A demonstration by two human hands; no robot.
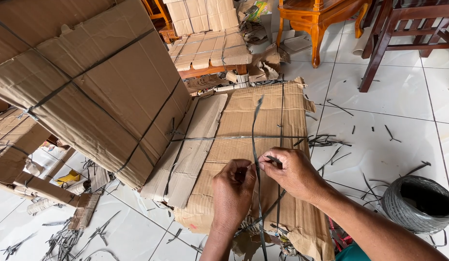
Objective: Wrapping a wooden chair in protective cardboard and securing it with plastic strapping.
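Head view, bundle: a flat stack of brown corrugated cardboard sheets [263, 145] is seen lying on the white tiled floor [389, 121], crossed by a dark grey plastic strapping band [256, 125].
Head view, left hand: the left hand [232, 193] is closed, its fingers [243, 170] pinched on the band at the middle of the stack.
Head view, right hand: the right hand [292, 171] is closed too, a short strap end gripped just beside the left.
Head view, surroundings: a larger strapped cardboard bale [94, 82] leans at the left; a grey coil of strapping [418, 203] sits at the right; cut strap offcuts [326, 141] are scattered about.
Risk, slip: tension could be lost if the pinch loosens, and the band would slacken.
Risk, cut: the fingers could be nicked by the thin strap edge if it is pulled hard.
Risk, shift: the loose sheet at the left edge could slide out.
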